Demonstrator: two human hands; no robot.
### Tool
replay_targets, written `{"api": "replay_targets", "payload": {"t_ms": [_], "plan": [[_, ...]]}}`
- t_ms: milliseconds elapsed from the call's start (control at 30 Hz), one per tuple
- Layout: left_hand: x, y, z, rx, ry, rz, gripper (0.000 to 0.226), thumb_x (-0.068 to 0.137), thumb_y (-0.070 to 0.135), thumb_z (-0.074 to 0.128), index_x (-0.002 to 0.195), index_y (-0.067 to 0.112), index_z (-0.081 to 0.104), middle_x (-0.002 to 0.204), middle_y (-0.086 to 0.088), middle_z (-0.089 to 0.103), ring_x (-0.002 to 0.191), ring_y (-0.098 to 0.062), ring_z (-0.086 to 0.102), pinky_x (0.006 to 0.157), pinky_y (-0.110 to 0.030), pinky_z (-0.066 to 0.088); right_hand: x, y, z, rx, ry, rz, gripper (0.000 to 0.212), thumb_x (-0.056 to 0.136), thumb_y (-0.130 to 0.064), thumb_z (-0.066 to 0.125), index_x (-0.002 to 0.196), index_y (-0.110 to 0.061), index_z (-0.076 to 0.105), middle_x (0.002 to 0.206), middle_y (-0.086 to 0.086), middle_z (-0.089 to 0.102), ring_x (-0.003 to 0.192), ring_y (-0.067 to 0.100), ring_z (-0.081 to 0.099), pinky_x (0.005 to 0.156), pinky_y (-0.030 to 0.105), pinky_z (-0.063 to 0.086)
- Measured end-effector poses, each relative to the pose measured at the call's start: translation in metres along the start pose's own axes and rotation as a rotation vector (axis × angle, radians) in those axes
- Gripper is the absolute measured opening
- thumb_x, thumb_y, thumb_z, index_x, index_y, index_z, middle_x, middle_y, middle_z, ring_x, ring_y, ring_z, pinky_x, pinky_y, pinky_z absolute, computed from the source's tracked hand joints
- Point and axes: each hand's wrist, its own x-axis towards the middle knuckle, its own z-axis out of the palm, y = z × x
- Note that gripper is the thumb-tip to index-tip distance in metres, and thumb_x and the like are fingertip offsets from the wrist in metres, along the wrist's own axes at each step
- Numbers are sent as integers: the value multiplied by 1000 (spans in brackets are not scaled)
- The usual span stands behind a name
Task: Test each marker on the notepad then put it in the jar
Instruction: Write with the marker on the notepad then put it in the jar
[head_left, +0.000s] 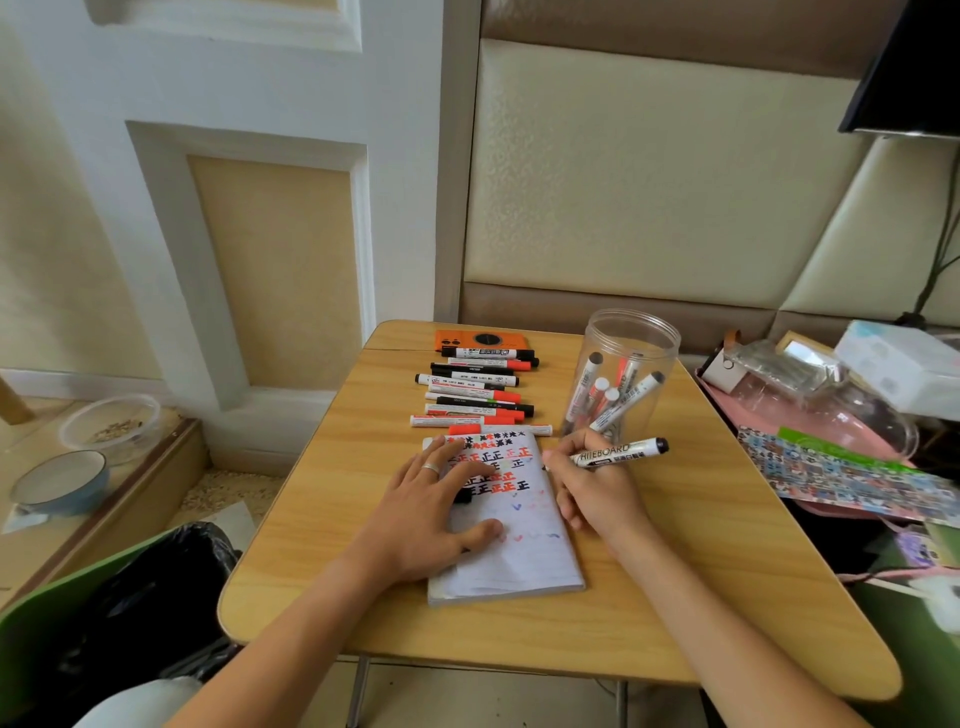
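Flat on the notepad (519, 551), the left hand (431, 514) presses it with spread fingers. Right hand (592, 488) pinches the marker (618, 451), tip at the page's right edge, long axis pointing back-right toward the jar (623, 364), nearest this grip.

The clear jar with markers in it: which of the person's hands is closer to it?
Right. The right hand, holding a marker, sits just in front of the jar; the left hand lies flat on the notepad, farther away.

Held marker (618, 452) barrel: "HITEBOARD" (first letter hidden). Notepad (519, 551): repeated red and black "正".
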Motion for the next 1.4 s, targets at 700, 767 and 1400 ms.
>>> {"api": "replay_targets", "payload": {"t_ms": [700,767,1400], "plan": [[0,2,-5,-32,-46,-8,78,77,86,35,146,48,33,168,8,12,155,-10,-5,124,-38,14,1,-1,14,-262,92,-53,27,92,-17,73,77,-9,52,50,8,56,32,20,47,32,20,32],[0,2,-4,-31,-47,-6,77,78,86,36,146,48,32,167,8,12,155,-10,-5,124,-37,13,1,0,14,-241,109,-39,27,92,-16,73,76,-11,51,49,9,57,31,20,47,33,22,32],[1,0,-2,-22,-42,-2,76,80,85,37,146,48,31,167,8,13,155,-10,-5,125,-39,13,-3,-5,13,-212,103,-30,22,94,-14,70,83,-4,53,53,15,60,35,21,50,34,25,36]]}}
